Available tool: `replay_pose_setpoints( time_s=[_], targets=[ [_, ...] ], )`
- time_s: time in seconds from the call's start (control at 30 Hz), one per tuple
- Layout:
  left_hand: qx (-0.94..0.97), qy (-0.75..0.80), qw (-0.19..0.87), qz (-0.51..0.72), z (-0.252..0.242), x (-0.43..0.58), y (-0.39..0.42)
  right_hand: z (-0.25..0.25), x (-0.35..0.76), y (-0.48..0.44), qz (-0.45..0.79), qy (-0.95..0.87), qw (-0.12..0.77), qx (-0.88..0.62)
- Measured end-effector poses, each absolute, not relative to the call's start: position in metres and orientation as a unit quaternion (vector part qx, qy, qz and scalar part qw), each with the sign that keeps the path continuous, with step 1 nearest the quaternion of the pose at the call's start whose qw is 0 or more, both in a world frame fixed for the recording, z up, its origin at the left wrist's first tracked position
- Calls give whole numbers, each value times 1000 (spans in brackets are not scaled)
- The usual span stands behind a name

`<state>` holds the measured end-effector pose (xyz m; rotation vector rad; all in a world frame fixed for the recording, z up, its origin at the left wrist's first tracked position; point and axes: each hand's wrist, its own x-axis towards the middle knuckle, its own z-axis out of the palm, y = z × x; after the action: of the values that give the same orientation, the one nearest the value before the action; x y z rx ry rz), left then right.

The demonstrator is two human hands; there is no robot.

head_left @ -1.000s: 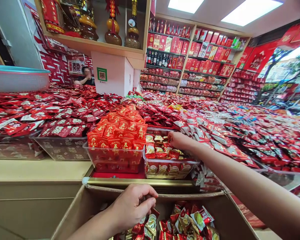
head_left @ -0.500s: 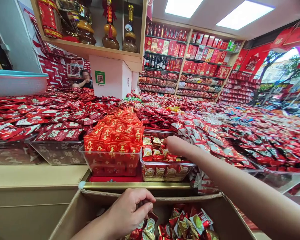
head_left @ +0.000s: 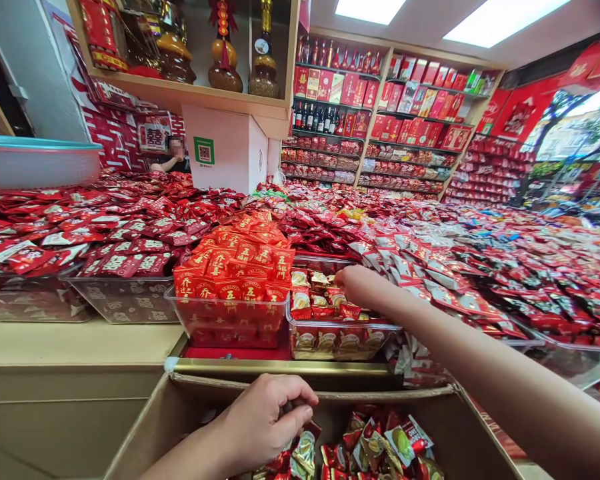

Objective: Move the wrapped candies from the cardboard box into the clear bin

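Observation:
My right hand (head_left: 363, 290) reaches into a clear plastic bin (head_left: 345, 325) of red and gold wrapped durian candies (head_left: 323, 311). Its fingers curl down among the wrappers at the bin's right side, and whatever they grip is hidden. Below, my left hand (head_left: 280, 417) hovers over an open cardboard box (head_left: 150, 427), thumb and fingers bent together, with their contents out of sight. Loose candies (head_left: 373, 443) of the same red and gold kind lie in the box, some with a green-yellow fruit picture.
Left of the candy bin stands a bin of orange-red packets (head_left: 235, 267). A gold-coloured rail (head_left: 280, 365) edges the counter in front. More packet-filled bins (head_left: 125, 293) spread to both sides. A bottle cabinet (head_left: 180, 80) overhangs the left, and a person (head_left: 173, 157) is behind the counter.
The whole view has shifted slightly, so things appear a little further right. Both hands keep nearly the same pose over the bin and the box.

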<state>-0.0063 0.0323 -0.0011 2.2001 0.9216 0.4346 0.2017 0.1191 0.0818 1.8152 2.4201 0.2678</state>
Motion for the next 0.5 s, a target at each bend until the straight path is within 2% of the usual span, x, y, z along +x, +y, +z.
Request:
replay_pose_setpoints(
  time_s=[0.07, 0.17, 0.2, 0.27, 0.33, 0.37, 0.43, 0.5],
  targets=[
    [858, 349, 339, 165, -1, -7, 32, 89, 195, 94, 75, 804, -17, 589],
    [870, 327, 330, 166, -2, -8, 32, 83, 181, 44, -68, 845, -103, 520],
    [873, 318, 329, 167, -1, -7, 32, 72, 176, 29, -131, 862, -90, 482],
    [878, 310, 322, 173, -1, -7, 32, 33, 168, 7, -218, 879, 5, 424],
    [878, 318, 311, 178, -1, -6, 33, -25, 163, -4, -238, 866, 135, 418],
    [876, 326, 307, 179, -1, -5, 33, -57, 162, -6, -212, 858, 162, 438],
    [872, 334, 310, 178, -1, -4, 33, -118, 163, -9, -142, 840, 145, 503],
    [870, 336, 316, 177, -2, -4, 33, -166, 166, -15, -113, 829, 91, 540]
  ],
)
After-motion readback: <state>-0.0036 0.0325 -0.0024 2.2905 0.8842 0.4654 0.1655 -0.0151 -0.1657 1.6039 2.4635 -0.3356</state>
